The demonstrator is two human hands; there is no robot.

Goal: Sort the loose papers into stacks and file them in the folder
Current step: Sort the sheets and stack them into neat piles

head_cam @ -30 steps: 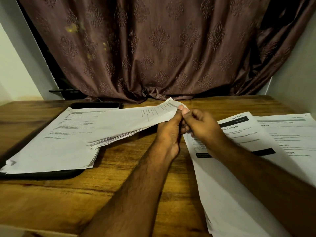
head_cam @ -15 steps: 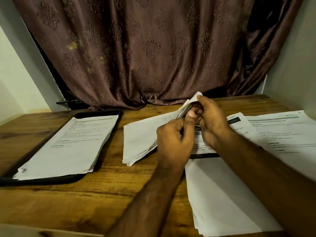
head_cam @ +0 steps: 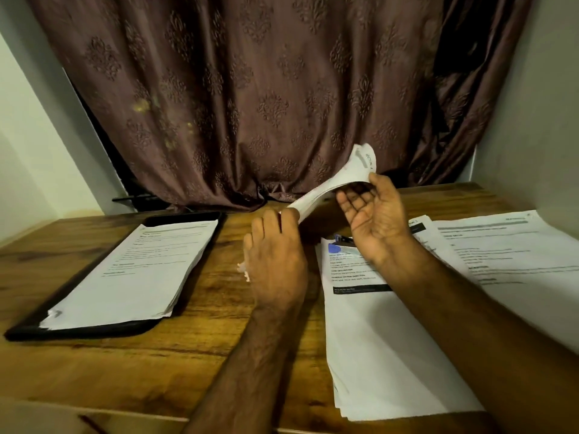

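One stack (head_cam: 138, 274) lies in the black folder (head_cam: 78, 332) near the table's left edge, two stacks (head_cam: 385, 346) wait toward the right edge, and the left hand (head_cam: 275, 261) grips a curled sheaf (head_cam: 341, 180) while the right hand (head_cam: 374, 220), fingers spread, props it.

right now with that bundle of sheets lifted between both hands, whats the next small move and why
Probably lower the bundle of sheets flat onto the bare table and square its edges. It arches in the air: the left hand holds its near end, and the right hand, palm up, props the curled far corner. A blue stapler lies on the stack below, likely for fastening it next.
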